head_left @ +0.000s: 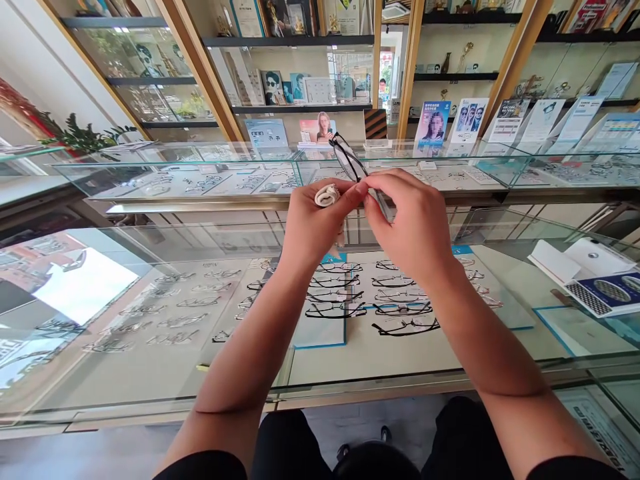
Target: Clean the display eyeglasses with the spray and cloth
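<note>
Both of my hands meet above the glass counter, near the middle of the view. Between my fingertips is a pair of dark-framed eyeglasses (349,157), tilted, its upper end rising toward the back display case. My left hand (314,223) is closed, pinching the glasses and also keeping a rolled cream cloth (327,195) in its curled fingers. With thumb and forefinger, my right hand (415,217) pinches the glasses at the same spot. Below my hands, several rows of eyeglasses (335,311) lie inside the counter.
The glass counter (380,390) spans the foreground. An open white box with a blue patterned part (600,283) sits at the right. Behind runs another glass display case (225,160) with standing cards (433,123); shelves (300,40) rise beyond it. A plant (87,133) is at left.
</note>
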`<state>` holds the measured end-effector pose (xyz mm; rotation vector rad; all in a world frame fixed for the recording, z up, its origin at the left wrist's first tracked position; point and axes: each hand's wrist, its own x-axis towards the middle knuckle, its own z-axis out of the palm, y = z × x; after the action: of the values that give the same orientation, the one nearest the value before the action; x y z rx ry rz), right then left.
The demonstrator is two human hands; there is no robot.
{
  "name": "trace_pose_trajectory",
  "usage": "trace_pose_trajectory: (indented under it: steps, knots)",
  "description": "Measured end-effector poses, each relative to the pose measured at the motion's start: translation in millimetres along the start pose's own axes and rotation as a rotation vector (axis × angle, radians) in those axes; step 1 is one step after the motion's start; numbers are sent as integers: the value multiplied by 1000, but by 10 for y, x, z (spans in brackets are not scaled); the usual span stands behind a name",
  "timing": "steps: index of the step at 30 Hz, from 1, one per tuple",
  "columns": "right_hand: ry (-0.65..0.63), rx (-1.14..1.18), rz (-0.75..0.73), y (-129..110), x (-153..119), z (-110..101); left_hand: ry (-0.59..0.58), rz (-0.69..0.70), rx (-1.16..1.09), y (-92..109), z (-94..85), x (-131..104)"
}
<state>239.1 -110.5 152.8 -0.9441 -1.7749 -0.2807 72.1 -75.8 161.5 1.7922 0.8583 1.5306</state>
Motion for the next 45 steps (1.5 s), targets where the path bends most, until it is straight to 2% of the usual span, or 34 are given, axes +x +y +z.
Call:
trace_pose_trajectory:
  steps: [4, 8, 10, 12, 15, 18, 21, 23, 27, 32, 39, 45]
  knots:
    - [-42, -13, 55, -91, -43, -4, 8, -16, 36, -22, -50, -3]
    - [-41, 108, 91, -46, -43, -38, -65, 36, 174, -18, -160, -18]
    - [18, 182, 119, 42, -50, -58, -130, 60, 278, -3, -244, -40]
    - [134, 190, 174, 170, -95, -63, -206, 52, 370, 18, -344, -72]
    - [160, 168, 272, 418, -271, -24, -352, 22, 490, 40, -502, -139]
    - [141, 87, 353, 689, -573, 65, -582, 5, 595, 15, -621, -243]
    - [167, -22, 435, 911, -906, 159, -834, -51, 668, -82, -659, -411]
    - [171, -82, 464, 1011, -1087, 203, -924, -85, 737, -171, -641, -551]
    - [140, -166, 498, 1120, -1278, 241, -974, -118, 924, -338, -567, -806]
    - [112, -210, 498, 1167, -1292, 251, -1021, -133, 1112, -494, -502, -979]
    - [64, -229, 529, 1187, -1267, 281, -1001, -160, 1166, -656, -444, -1076]
    - [25, -216, 547, 1178, -1237, 313, -1003, -159, 1183, -635, -397, -1037]
